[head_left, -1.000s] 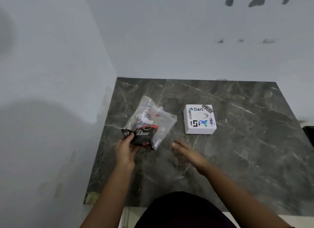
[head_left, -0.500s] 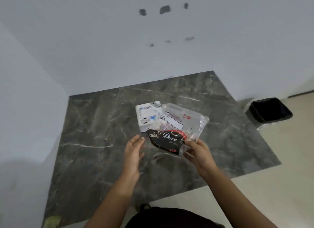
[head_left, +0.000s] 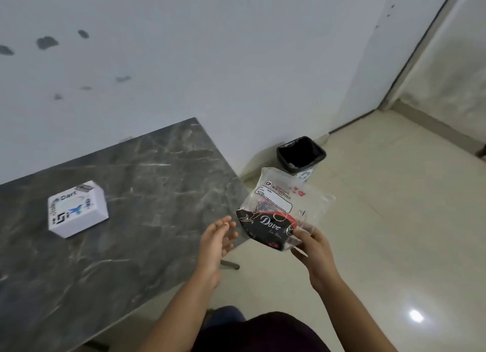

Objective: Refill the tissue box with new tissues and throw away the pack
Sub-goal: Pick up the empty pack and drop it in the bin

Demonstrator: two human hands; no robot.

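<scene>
Pinched by its lower corner in the right hand (head_left: 314, 249), the empty-looking tissue pack (head_left: 281, 209) hangs past the table's right edge, while the left hand (head_left: 217, 236) floats beside it with fingers spread, holding nothing. Going down in size: the marble table (head_left: 131, 246) fills nine o'clock, the black bin (head_left: 301, 154) stands on the floor at about one o'clock, just beyond the pack, and the white tissue box (head_left: 79, 211) sits on the table at ten o'clock, well apart from both hands. I judge the refill done and disposal in hand; the next move calls for carrying the pack over the bin's mouth and letting go.
</scene>
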